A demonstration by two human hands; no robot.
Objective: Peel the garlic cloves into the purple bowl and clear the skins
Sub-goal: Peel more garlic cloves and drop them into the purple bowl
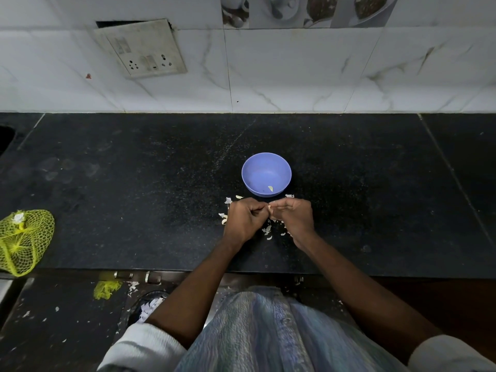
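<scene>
A black speckled stone worktop (134, 183) runs the full width of the view, with thin seams crossing it towards either end. Behind the worktop rises a wall of white marble-patterned tiles (295, 71), topped by a strip of printed tiles showing cups and dishes (308, 9). On that wall, above the worktop's left half, a grimy switch-and-socket plate (142, 48) hangs tilted out of its recess. Below the worktop's front edge lies a dark floor (53, 331) flecked with pale scraps. The light is dim and even.
</scene>
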